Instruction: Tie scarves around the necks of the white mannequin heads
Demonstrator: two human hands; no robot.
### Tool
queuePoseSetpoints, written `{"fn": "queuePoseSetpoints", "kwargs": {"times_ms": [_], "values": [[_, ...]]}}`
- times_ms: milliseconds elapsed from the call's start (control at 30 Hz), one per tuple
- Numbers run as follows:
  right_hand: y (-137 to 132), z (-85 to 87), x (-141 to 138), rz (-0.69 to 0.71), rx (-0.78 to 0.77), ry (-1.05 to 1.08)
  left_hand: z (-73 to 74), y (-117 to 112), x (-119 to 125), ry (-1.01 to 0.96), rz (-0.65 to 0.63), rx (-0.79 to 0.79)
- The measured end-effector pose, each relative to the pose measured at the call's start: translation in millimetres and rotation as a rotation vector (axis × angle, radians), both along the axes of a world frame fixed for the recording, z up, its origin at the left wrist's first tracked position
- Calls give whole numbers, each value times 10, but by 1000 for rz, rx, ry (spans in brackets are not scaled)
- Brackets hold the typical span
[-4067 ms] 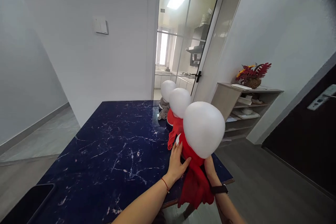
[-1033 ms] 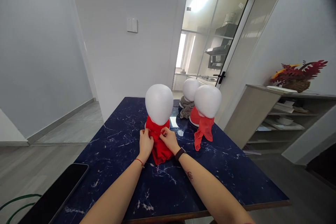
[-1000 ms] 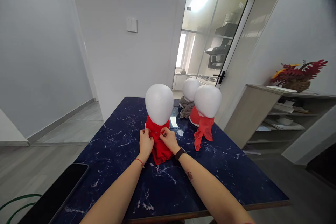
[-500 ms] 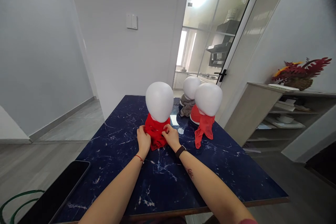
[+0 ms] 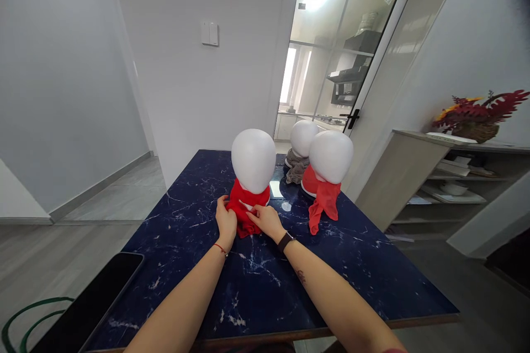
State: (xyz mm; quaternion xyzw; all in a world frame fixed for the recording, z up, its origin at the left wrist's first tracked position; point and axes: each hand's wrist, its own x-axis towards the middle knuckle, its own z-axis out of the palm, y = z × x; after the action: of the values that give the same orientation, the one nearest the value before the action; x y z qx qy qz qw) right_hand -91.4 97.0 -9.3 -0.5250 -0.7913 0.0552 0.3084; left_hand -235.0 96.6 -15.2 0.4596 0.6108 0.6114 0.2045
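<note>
A white mannequin head (image 5: 253,160) stands upright on the table, straight in front of me. Wrapped about its neck and base is a red scarf (image 5: 247,227), bunched at the front, with a bit of white base showing through. My left hand (image 5: 227,220) is closed on the scarf's left side, its fingertips partly hidden in the cloth. At the front right, my right hand (image 5: 267,219) pinches a fold of the same scarf between thumb and fingers.
Right of me stands a second white head (image 5: 331,154) with a coral scarf (image 5: 325,204). Behind it is a third head (image 5: 303,138) with a grey-brown scarf (image 5: 296,169). A black phone-like slab (image 5: 93,300) lies at the near left of the dark marbled table (image 5: 248,298).
My right hand has shifted left across the front of the red scarf, and some white base now shows. My left hand stays nearly in place.
</note>
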Motion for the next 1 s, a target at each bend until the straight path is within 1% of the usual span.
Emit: {"fn": "queuePoseSetpoints", "kwargs": {"times_ms": [100,167,300,433,533,600,633,733,800,900,967,1000], "values": [[8,2,12,-22,-4,8,-1,-15,14,145,-59,17],[8,2,13,-27,3,22,21,-39,27,275,-66,18],[14,-6,12,-41,38,113,109,-107,54,532,-32,-82],[32,-14,20,-63,58,225,173,-181,94,779,-61,-155],[40,-14,29,-97,44,269,191,-219,120,864,-65,-160],[38,-7,36,-126,38,277,190,-212,109,808,-44,-161],[35,-1,41,-143,36,273,186,-194,90,706,-22,-158],[29,14,63,-208,23,264,146,-87,-17,278,97,-123],[35,17,85,-258,4,274,101,2,-109,83,201,-112],[68,6,124,-337,-23,311,53,80,-206,-36,311,-140],[97,-4,148,-385,-15,341,68,68,-217,-88,342,-129],[109,-7,157,-397,-5,354,92,43,-206,-77,352,-92]]}}
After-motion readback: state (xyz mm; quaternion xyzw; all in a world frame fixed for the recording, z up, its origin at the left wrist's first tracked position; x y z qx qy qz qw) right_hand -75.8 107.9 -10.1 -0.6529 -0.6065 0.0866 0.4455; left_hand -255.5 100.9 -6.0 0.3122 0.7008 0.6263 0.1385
